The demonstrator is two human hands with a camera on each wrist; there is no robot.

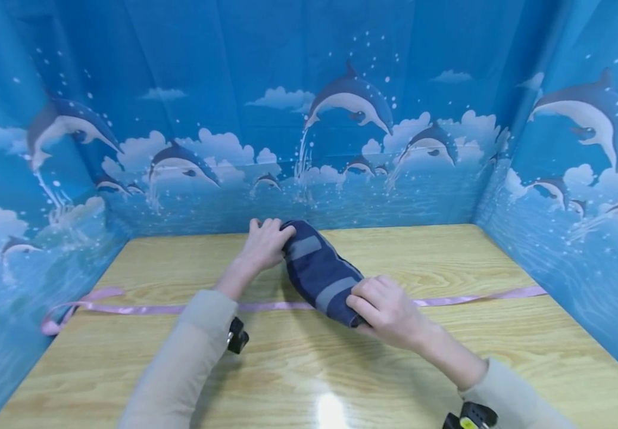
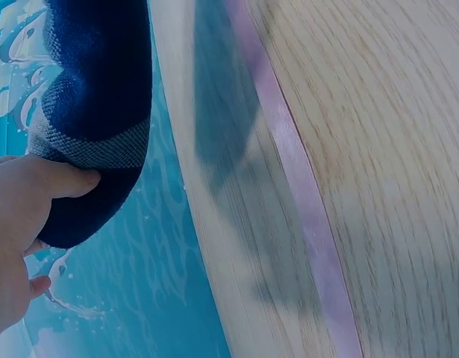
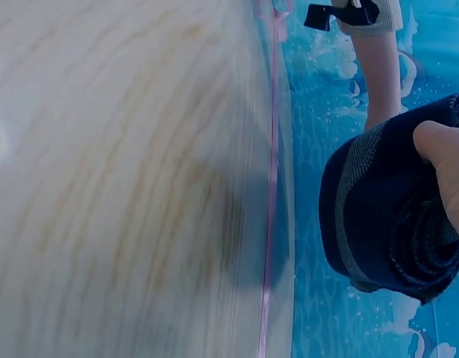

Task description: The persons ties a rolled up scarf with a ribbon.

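Observation:
A rolled navy cloth with grey stripes (image 1: pixel 317 271) is held up at a slant over the table, between both hands. My left hand (image 1: pixel 266 244) grips its far left end, the thumb lying over the fabric beside a grey stripe in the left wrist view. At the near right end, my right hand (image 1: pixel 386 313) grips the roll with the thumb on top. The right wrist view shows the spiral layers at the end of the cloth (image 3: pixel 356 201). Beneath the roll, a pink ribbon (image 1: pixel 448 300) crosses the table from side to side.
The wood-grain table (image 1: pixel 287 375) ends at a blue curtain (image 1: pixel 223 71) printed with dolphins, which stands at the back and both sides. At the left edge the ribbon's loose end (image 1: pixel 52 325) loops over. Dark wrist devices (image 1: pixel 237 335) sit at both cuffs.

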